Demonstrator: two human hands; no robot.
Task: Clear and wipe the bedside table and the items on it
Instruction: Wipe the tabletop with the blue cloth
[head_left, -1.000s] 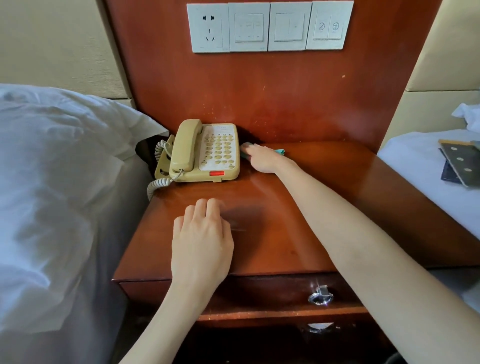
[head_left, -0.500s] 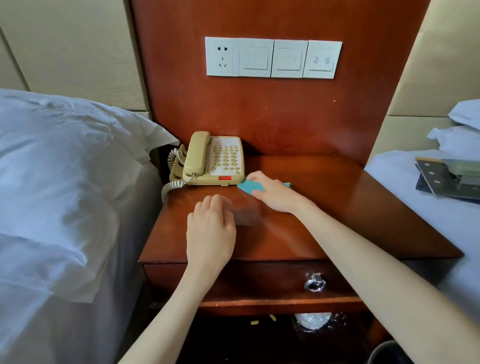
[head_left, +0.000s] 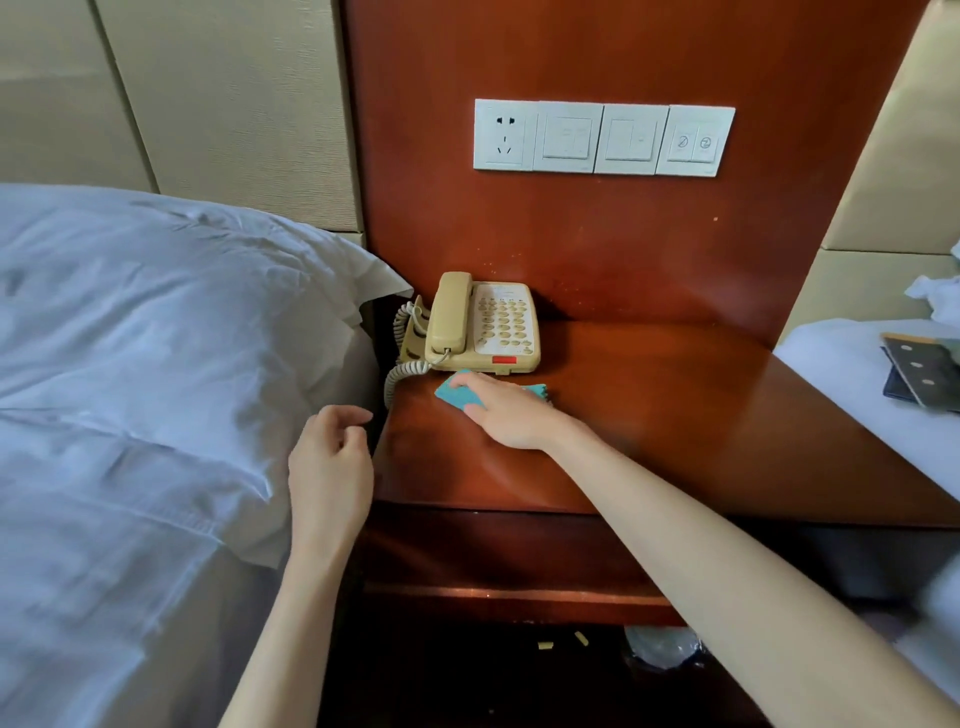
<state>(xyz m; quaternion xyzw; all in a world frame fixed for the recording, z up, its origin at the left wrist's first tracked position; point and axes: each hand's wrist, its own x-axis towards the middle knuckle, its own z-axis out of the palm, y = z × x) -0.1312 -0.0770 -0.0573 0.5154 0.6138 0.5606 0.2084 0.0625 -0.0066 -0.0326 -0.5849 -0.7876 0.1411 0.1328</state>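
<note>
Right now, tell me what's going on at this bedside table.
A person is wiping the reddish-brown wooden bedside table. The right hand presses a small teal cleaning cloth flat on the tabletop, just in front of the beige corded telephone. The left hand hangs loosely curled off the table's left edge, beside the white pillow, holding nothing.

— Where's the cloth (head_left: 457, 395)?
— Flat on the desk (head_left: 675, 415), just in front of the telephone (head_left: 483, 325), pressed under the right hand (head_left: 506, 415).
— And the left hand (head_left: 332, 457)?
— Loosely curled, holding nothing, between the desk's edge and the pillow (head_left: 156, 338).
</note>
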